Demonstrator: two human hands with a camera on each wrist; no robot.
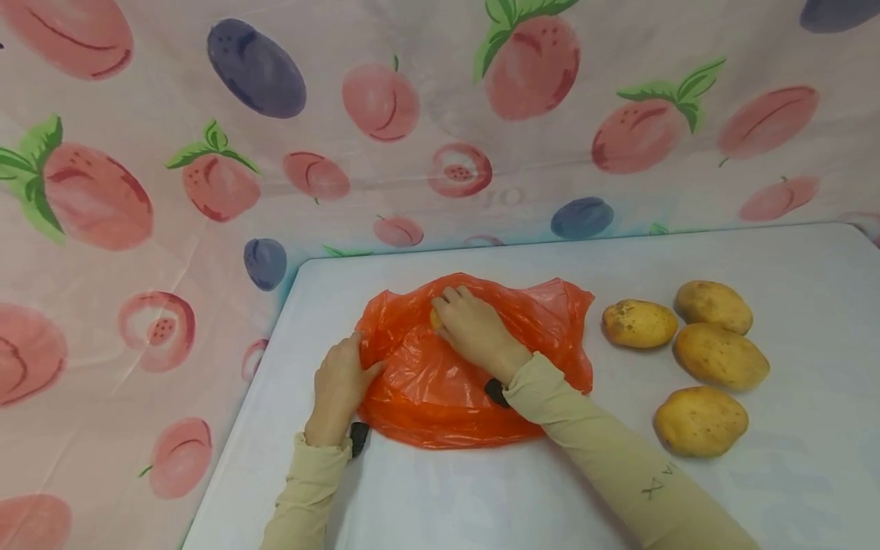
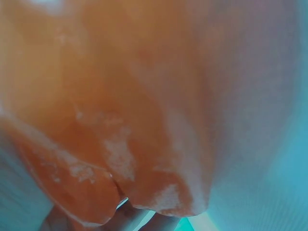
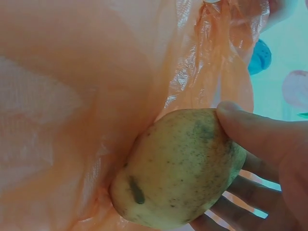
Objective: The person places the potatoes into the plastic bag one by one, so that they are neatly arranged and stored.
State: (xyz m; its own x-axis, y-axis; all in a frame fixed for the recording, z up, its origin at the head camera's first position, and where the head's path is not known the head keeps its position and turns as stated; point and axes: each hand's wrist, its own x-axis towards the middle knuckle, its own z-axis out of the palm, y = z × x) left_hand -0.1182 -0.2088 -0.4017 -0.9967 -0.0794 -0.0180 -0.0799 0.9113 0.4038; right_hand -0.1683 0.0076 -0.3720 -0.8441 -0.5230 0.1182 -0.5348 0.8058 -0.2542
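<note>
A red-orange plastic bag (image 1: 440,374) lies spread on the white table, its mouth partly open. My left hand (image 1: 341,384) grips the bag's left edge, the thumb lying over the plastic. Over the bag's middle, my right hand (image 1: 474,325) holds a potato (image 3: 178,168), mostly hidden by the fingers in the head view. The right wrist view shows the thumb on top and the fingers beneath it, one end touching the plastic. Blurred orange film (image 2: 120,120) fills much of the left wrist view and hides most of the left fingers.
Several loose potatoes lie to the right of the bag, among them one (image 1: 639,324) nearest to it and one (image 1: 701,422) closer to the front. Behind and left of the white table (image 1: 440,496) hangs a fruit-printed cloth (image 1: 412,183).
</note>
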